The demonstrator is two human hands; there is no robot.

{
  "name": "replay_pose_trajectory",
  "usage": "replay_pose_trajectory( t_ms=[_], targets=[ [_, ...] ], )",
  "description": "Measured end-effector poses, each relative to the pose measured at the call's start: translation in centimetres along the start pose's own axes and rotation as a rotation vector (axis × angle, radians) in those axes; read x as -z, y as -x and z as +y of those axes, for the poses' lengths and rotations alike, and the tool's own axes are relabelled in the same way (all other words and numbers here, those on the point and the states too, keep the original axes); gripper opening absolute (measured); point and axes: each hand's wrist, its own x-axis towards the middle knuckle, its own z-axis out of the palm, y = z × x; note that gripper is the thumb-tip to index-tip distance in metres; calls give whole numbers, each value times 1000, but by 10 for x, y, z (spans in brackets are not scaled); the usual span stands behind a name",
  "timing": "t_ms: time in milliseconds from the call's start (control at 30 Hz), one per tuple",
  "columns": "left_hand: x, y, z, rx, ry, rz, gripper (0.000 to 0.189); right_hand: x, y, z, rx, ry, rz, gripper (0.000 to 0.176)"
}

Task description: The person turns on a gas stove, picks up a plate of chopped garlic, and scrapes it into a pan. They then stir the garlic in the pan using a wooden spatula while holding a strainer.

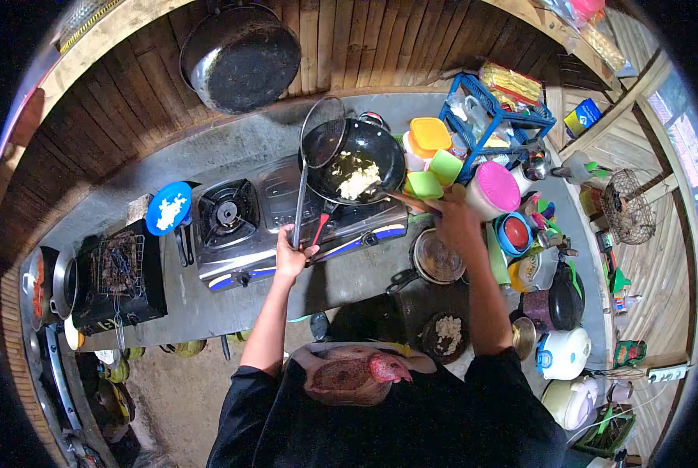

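My left hand [290, 256] is closed around the long handle of a wire-mesh strainer [323, 129]. Its round mesh is raised over the left rim of a black wok [396, 160]. The wok sits on the right burner of a two-burner gas stove [232, 257], its red handle [322, 228] pointing towards me, close to my left thumb. Pale, whitish pieces of food [359, 181] lie in oil at the bottom. From the right, my right hand [452, 214] grips a wooden-handled spatula [403, 201], whose tip reaches into the wok beside the food.
Left of the stove, a blue plate [159, 204] carries white pieces, near a grill rack [120, 265]. Plastic tubs [428, 136], a blue basket [505, 117] and a pink-lidded container [496, 189] crowd the right. A lidded pan [439, 257] stands below my right hand.
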Motion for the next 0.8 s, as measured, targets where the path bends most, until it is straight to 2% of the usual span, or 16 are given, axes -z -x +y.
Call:
replay_pose_trajectory(
  t_ms=[67,133,167,233,367,433,467,533,567,633,667,733,800],
  targets=[
    [0,2,-1,15,10,-10,68,-31,-5,4,-53,47,-80,35],
    [1,-1,-5,15,-9,20,65,-49,-13,-2,173,-114,252,32],
    [2,-3,-9,15,-9,26,65,-52,-13,4,179,-116,253,32],
    [5,-4,-18,-79,30,60,64,-11,-6,-14,-78,-221,57,33],
    [12,-3,-15,-33,93,52,64,-17,-9,30,-138,-208,12,32],
    [15,-1,-9,-52,55,77,63,-12,-8,39,57,-143,169,32],
    [16,0,-5,-52,54,78,63,-13,-8,39,58,-144,169,32],
    [16,2,2,-27,11,85,63,-14,-9,37,-22,-125,-35,35],
    [17,1,0,-28,10,83,63,-16,-8,32,-24,-127,-35,35],
    [16,-2,-4,-20,10,62,63,-14,-7,3,191,-44,-27,34],
    [15,-1,-5,-22,9,57,63,-27,-9,-3,186,-44,-26,34],
    [14,0,-2,-22,31,40,63,-57,-16,-10,215,-215,185,36],
    [13,1,2,-39,21,52,63,-54,-14,-10,194,-226,224,36]
  ],
)
